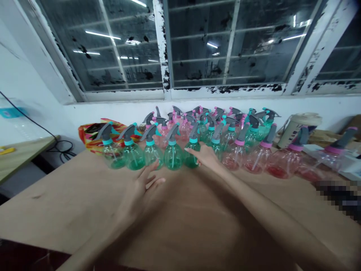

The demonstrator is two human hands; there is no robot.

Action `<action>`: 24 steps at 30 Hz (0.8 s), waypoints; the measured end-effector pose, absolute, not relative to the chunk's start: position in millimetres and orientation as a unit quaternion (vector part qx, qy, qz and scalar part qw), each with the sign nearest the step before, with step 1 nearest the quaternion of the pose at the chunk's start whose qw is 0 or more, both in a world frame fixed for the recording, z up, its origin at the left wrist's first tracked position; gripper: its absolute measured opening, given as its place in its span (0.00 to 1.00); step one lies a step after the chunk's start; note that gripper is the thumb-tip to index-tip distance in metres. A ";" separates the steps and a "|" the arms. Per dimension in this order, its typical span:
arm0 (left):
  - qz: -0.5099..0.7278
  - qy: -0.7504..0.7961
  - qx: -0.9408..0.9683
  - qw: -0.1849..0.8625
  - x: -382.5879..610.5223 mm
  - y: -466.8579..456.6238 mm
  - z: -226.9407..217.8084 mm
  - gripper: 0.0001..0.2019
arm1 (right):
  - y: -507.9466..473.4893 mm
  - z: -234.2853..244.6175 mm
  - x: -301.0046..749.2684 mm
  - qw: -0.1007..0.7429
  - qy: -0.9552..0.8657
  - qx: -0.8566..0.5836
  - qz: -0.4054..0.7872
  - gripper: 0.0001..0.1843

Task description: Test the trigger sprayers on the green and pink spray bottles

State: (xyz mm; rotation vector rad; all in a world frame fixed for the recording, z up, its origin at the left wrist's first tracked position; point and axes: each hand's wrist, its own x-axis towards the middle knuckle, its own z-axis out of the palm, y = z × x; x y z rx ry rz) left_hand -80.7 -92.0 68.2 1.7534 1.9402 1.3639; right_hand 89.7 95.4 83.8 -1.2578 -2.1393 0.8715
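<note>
Several green spray bottles (pixel 173 154) with grey triggers and teal collars stand in a row on a brown tabletop (pixel 70 203). Pink bottles (pixel 255 158) with pink collars continue the row to the right and fill the rows behind. My right hand (pixel 204 155) reaches forward and its fingers touch the side of a green bottle (pixel 191 156) in the front row. My left hand (pixel 142 188) hovers over the tabletop just short of the green bottles, fingers stretched out and apart, holding nothing.
A red and yellow bag (pixel 93 133) lies behind the bottles at left. A beige container (pixel 296 128) stands at right by the wall. A black cable (pixel 60 148) hangs at left beside a second table (pixel 19 154). Windows run along the back.
</note>
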 end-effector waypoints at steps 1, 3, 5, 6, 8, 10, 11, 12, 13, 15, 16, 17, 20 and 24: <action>0.454 0.664 0.587 0.089 -79.3 -98.9 70.0 0.22 | 94.6 84.1 88.6 0.253 -0.787 -0.470 0.311 0.46; 0.438 0.686 0.576 0.074 -76.0 -109.9 74.6 0.20 | 90.7 84.7 88.8 0.250 -0.787 -0.484 0.289 0.45; 0.431 0.701 0.564 0.069 -72.2 -116.3 78.9 0.18 | 83.6 85.3 92.0 0.243 -0.792 -0.491 0.269 0.44; 0.432 0.703 0.561 0.070 -70.1 -117.6 80.4 0.17 | 78.9 85.6 94.7 0.239 -0.795 -0.493 0.260 0.44; 0.438 0.695 0.563 0.082 -65.1 -116.0 81.5 0.15 | 67.5 86.4 101.8 0.227 -0.805 -0.492 0.244 0.44; 0.445 0.680 0.574 0.097 -58.2 -109.8 80.6 0.15 | 53.5 87.9 110.7 0.215 -0.815 -0.490 0.223 0.44; 0.451 0.668 0.582 0.107 -53.8 -105.3 80.0 0.16 | 45.7 88.9 115.8 0.210 -0.820 -0.490 0.209 0.44; 0.458 0.653 0.591 0.120 -48.6 -100.2 79.8 0.18 | 37.4 90.0 121.0 0.207 -0.824 -0.491 0.192 0.44; 0.465 0.637 0.600 0.136 -42.6 -94.9 80.3 0.21 | 28.7 91.1 126.5 0.205 -0.828 -0.493 0.174 0.44; 0.472 0.607 0.615 0.172 -28.9 -84.8 84.2 0.27 | 10.6 93.0 137.7 0.201 -0.835 -0.494 0.136 0.43; 0.471 0.595 0.622 0.193 -21.5 -80.5 87.7 0.30 | 1.3 93.6 143.3 0.198 -0.840 -0.491 0.116 0.42; 0.464 0.585 0.630 0.213 -13.7 -77.2 92.0 0.32 | -7.8 93.9 148.8 0.193 -0.848 -0.485 0.094 0.40; 0.445 0.564 0.651 0.245 9.8 -73.1 105.4 0.37 | -33.5 92.9 163.5 0.177 -0.874 -0.452 0.016 0.36; 0.472 0.534 0.660 0.238 36.1 -76.8 111.3 0.28 | -60.0 89.6 175.1 0.167 -0.890 -0.423 -0.038 0.40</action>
